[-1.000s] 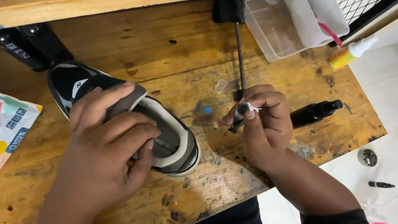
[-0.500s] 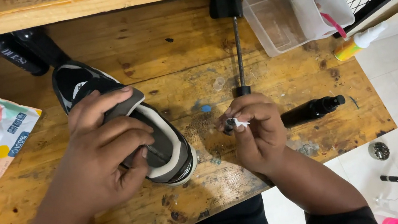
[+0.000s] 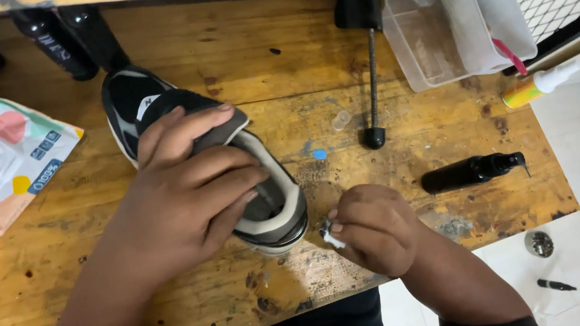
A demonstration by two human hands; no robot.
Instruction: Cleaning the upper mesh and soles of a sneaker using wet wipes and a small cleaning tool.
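A: Presently, the black-and-grey sneaker (image 3: pixel 217 172) is pinned on its side on the wooden workbench (image 3: pixel 136 292); the left hand (image 3: pixel 184 198) is spread over the collar, fingers pressed down.

B: Noted. A small white wad (image 3: pixel 330 238) is pinched in the right hand (image 3: pixel 376 230), fingers curled tight, just beside the heel sole.

A: Progress is judged partial: heel edge under treatment, remainder of sole apparently outstanding. Black spray bottle (image 3: pixel 472 171) lies apart, untouched.

One shoe (image 3: pixel 150 106), four black bottles (image 3: pixel 472 171)
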